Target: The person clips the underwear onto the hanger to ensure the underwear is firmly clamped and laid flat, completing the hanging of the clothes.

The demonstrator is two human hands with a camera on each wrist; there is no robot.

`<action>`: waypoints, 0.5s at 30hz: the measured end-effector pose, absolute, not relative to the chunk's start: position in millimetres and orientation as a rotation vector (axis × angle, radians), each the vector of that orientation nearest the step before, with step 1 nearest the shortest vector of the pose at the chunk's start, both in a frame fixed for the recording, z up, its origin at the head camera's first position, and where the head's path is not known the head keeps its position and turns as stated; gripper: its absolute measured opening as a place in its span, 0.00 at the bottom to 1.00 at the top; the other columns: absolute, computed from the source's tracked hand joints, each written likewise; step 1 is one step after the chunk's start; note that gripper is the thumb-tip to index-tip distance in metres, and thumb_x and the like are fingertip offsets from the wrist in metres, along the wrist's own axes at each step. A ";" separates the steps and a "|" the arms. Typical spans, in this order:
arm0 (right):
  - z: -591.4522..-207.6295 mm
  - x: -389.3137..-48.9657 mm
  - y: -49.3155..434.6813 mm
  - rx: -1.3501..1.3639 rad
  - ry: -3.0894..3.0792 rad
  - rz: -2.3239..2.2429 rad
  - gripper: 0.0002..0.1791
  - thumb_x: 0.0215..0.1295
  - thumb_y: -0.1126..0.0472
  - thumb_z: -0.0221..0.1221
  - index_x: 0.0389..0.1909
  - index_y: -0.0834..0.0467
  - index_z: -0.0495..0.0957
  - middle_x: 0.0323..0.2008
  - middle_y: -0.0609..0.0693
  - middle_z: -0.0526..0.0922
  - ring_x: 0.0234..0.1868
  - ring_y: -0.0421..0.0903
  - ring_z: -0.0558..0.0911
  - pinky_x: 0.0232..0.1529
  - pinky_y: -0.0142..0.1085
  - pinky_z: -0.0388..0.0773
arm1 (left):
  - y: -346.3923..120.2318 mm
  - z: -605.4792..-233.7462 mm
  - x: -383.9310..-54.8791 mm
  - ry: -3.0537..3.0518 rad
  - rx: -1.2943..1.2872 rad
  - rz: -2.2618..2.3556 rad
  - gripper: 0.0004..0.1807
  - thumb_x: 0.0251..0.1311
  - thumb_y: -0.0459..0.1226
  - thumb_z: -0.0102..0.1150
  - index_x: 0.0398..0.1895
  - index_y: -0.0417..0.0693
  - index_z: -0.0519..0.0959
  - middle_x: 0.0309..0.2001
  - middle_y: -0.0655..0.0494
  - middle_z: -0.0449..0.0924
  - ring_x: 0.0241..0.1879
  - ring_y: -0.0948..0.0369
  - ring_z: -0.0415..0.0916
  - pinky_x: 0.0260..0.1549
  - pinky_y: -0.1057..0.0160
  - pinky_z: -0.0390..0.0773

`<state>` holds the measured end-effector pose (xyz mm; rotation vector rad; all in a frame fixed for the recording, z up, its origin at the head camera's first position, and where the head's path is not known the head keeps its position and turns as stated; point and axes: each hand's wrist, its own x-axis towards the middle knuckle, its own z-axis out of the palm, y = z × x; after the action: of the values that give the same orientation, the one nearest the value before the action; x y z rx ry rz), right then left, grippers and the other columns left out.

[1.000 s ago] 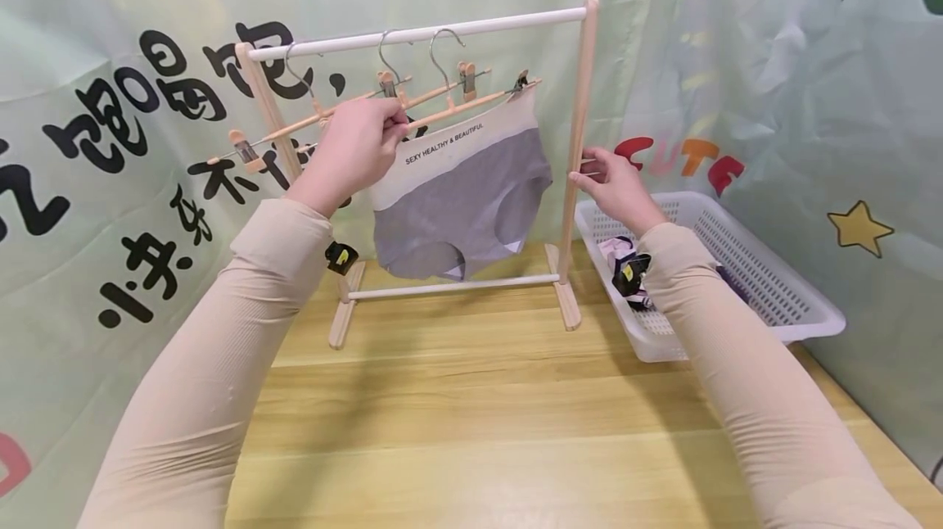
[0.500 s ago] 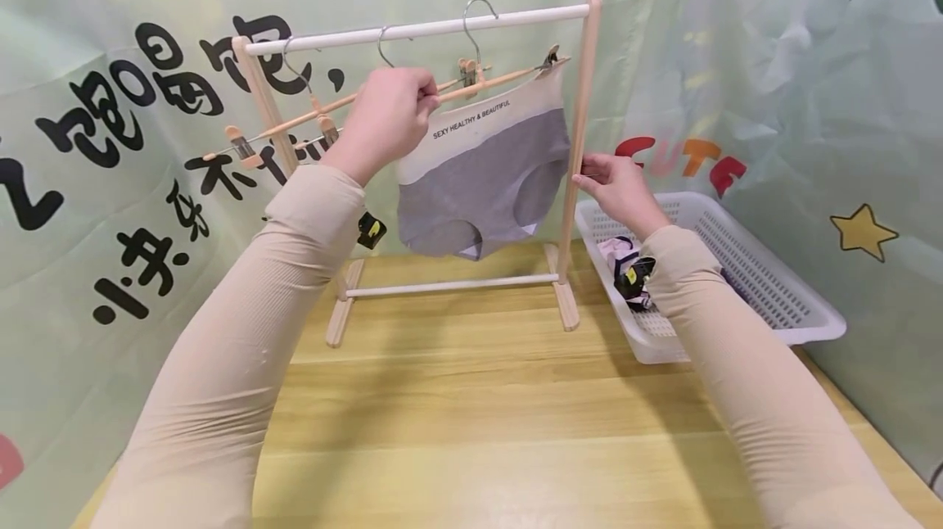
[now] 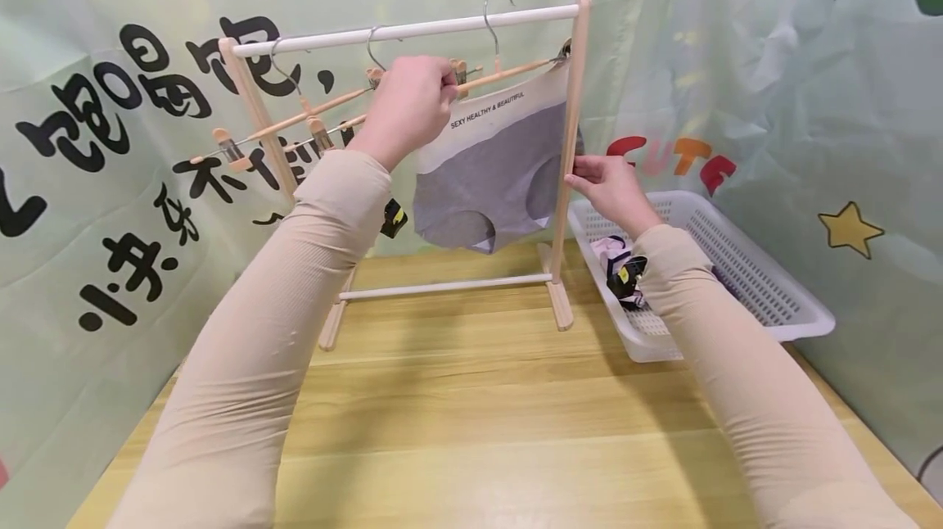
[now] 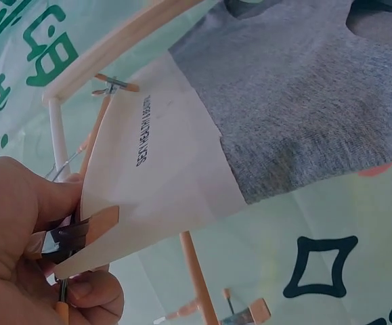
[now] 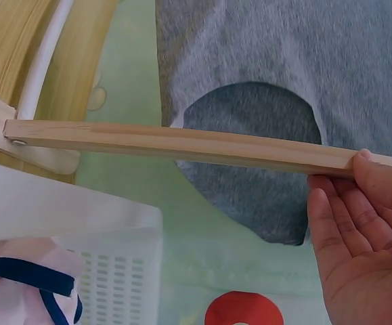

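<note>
Gripping the hanger [image 3: 516,74] by its left end, the left hand [image 3: 412,103] was nearer; the hanger, bearing briefs [image 3: 489,165], sloped up rightward below the rail [image 3: 435,28]; the right hand [image 3: 610,192] pinched the post [image 3: 573,107].

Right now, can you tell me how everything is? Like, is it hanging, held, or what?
Gray-and-cream briefs: hanging, clipped at both waistband ends
Briefs' hanger: held, tilted; can't tell if its hook touches the rail
Other two hangers: hooked over the rail
Drying rack: standing upright
Left hand: gripping the briefs' hanger
Right hand: pinching the rack's post
White basket: open-topped
Pink cloth: inside the basket
</note>
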<state>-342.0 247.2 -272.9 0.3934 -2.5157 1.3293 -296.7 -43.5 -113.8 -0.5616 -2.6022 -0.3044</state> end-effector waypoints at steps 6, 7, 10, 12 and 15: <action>-274.3 -341.9 248.0 0.389 -2.508 1.330 0.22 0.81 0.61 0.60 0.69 0.67 0.78 0.65 0.68 0.83 0.68 0.62 0.82 0.70 0.55 0.77 | -27.4 -114.9 -300.4 -2.625 -0.551 -0.257 0.14 0.83 0.39 0.48 0.50 0.46 0.84 0.44 0.52 0.84 0.45 0.54 0.77 0.47 0.54 0.77; -274.4 -341.8 248.1 0.388 -2.505 1.330 0.22 0.81 0.61 0.59 0.69 0.67 0.78 0.65 0.68 0.83 0.68 0.62 0.82 0.70 0.54 0.77 | -25.2 -115.3 -301.1 -2.627 -0.552 -0.247 0.14 0.83 0.39 0.48 0.50 0.45 0.84 0.45 0.52 0.85 0.45 0.54 0.77 0.48 0.54 0.77; -274.9 -342.0 248.0 0.387 -2.502 1.331 0.22 0.81 0.61 0.59 0.69 0.67 0.78 0.64 0.68 0.83 0.68 0.62 0.83 0.70 0.54 0.77 | -19.4 -117.2 -303.7 -2.640 -0.564 -0.236 0.14 0.83 0.38 0.47 0.50 0.45 0.84 0.46 0.52 0.85 0.46 0.53 0.78 0.49 0.54 0.77; -275.2 -342.4 248.1 0.386 -2.503 1.328 0.22 0.81 0.61 0.59 0.69 0.67 0.78 0.64 0.68 0.83 0.68 0.62 0.83 0.70 0.54 0.77 | -16.3 -118.8 -304.9 -2.647 -0.571 -0.221 0.14 0.83 0.38 0.47 0.51 0.45 0.84 0.48 0.51 0.85 0.47 0.53 0.78 0.51 0.54 0.78; -275.8 -342.9 248.2 0.383 -2.505 1.325 0.22 0.81 0.62 0.59 0.69 0.67 0.78 0.64 0.68 0.83 0.68 0.62 0.83 0.70 0.54 0.77 | -11.4 -121.4 -306.9 -2.650 -0.583 -0.205 0.14 0.83 0.38 0.48 0.52 0.45 0.84 0.50 0.51 0.86 0.50 0.53 0.79 0.54 0.53 0.79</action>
<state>-342.9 248.2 -275.8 0.3834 -2.5052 1.3250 -306.9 -11.4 -121.4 -0.5826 -2.6499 -0.2048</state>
